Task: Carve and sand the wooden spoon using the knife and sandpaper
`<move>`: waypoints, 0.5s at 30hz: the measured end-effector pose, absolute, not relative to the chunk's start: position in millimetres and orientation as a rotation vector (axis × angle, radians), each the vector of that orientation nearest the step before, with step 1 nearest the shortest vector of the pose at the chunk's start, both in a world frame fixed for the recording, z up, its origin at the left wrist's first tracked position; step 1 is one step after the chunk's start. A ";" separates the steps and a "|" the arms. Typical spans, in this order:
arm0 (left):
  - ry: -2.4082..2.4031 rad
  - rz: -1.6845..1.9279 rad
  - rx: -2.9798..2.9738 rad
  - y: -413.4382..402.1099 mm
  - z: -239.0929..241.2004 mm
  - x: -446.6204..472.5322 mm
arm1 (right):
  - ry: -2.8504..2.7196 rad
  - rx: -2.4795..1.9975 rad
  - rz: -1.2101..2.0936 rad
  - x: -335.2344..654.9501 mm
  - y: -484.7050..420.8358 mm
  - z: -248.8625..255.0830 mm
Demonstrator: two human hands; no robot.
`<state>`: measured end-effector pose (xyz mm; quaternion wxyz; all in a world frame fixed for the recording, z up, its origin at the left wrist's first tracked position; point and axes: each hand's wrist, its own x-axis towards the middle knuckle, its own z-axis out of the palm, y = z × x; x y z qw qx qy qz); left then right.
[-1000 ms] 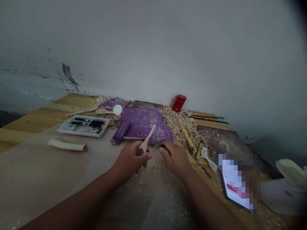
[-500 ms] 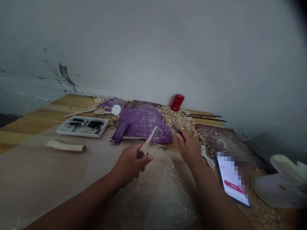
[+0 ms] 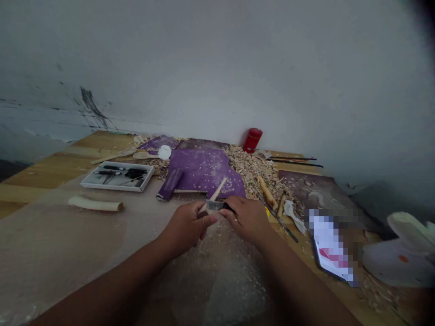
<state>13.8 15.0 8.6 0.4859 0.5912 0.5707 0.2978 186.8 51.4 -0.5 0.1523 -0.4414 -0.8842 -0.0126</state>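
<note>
My left hand (image 3: 188, 225) is wrapped round the thick lower end of a pale, tapered wooden stick (image 3: 218, 189), whose thin tip points away and to the right. In my right hand (image 3: 248, 217) is the dark handle of a knife (image 3: 215, 205). The knife's short blade lies across the stick just above my left thumb. Beyond both hands lies a purple leather sheet (image 3: 204, 165) sprinkled with wood chips. A purple roll (image 3: 171, 184) rests on its left side.
A white tray of tools (image 3: 117, 177) and a curved pale wood piece (image 3: 95, 204) lie left. Wood shavings (image 3: 251, 167) are heaped behind, near a red canister (image 3: 252, 140). To the right are a phone (image 3: 335, 253), a long thin metal tool (image 3: 287, 230) and a white object (image 3: 397, 253).
My right hand has moved left and closer, bringing the knife blade onto the stick. Tools and wood pieces it had covered on the right now show. My left hand keeps its grip.
</note>
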 end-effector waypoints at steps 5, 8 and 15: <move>1.435 0.750 1.370 15.0 6.9 13.9 | -2.166 -1.712 -0.224 212.4 69.7 3.3; 1.434 0.760 1.361 16.6 4.5 13.1 | -2.074 -1.676 -0.162 215.2 69.8 5.9; 1.487 0.726 1.455 17.9 4.2 13.8 | -2.527 -1.192 0.143 177.5 45.3 1.7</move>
